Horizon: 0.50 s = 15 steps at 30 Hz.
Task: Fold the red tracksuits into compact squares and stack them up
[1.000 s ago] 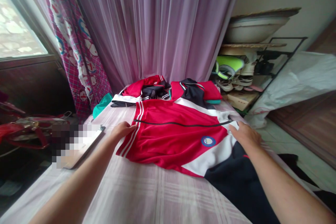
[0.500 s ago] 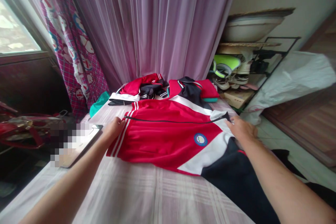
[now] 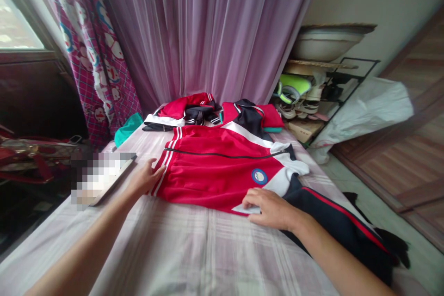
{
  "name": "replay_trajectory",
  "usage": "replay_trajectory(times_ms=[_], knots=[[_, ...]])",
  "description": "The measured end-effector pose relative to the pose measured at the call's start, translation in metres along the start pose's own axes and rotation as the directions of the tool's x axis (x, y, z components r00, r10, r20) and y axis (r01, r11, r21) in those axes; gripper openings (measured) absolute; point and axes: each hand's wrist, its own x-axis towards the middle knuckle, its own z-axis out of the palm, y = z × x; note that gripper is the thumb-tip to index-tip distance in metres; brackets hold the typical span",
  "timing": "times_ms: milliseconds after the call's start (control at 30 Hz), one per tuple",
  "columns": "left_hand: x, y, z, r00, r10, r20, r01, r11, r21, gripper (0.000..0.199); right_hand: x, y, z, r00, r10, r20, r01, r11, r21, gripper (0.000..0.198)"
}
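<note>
Red jacket (image 3: 208, 178) lies beneath left grip (image 3: 144, 179), loosely spread, and right grip (image 3: 269, 208), half-curled (pinch unclear).

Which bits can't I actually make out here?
Badge lettering: too small in the head view.
Device screen: covered by pixelation, head view.
Jacket fabric under the right hand: hidden by that hand, head view.
Dark sleeve: partly behind the right forearm, head view.

Pale basin (image 3: 322, 45) above shoes (image 3: 308, 107)
</note>
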Motion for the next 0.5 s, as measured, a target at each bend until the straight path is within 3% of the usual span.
replay_trajectory(times_ms=[133, 233, 367, 500], knots=[[-0.012, -0.003, 0.004, 0.999, 0.033, -0.019, -0.032, 0.999, 0.022, 0.059, -0.004, 0.0, -0.011, 1.0, 0.01, 0.025, -0.009, 1.0, -0.02, 0.03], [-0.02, -0.003, 0.006, 0.998, 0.055, -0.031, -0.052, 0.995, 0.089, 0.058, -0.005, 0.0, -0.024, 0.983, 0.043, 0.178, -0.053, 0.997, 0.052, 0.029], [-0.034, 0.001, 0.007, 0.995, 0.099, 0.022, -0.102, 0.97, 0.222, 0.058, -0.001, 0.0, -0.031, 0.891, 0.179, 0.418, -0.213, 0.976, 0.037, 0.025], [-0.042, 0.003, 0.006, 0.992, 0.109, 0.06, -0.121, 0.957, 0.264, 0.061, 0.011, -0.002, -0.04, 0.835, 0.186, 0.518, -0.234, 0.972, 0.027, 0.018]])
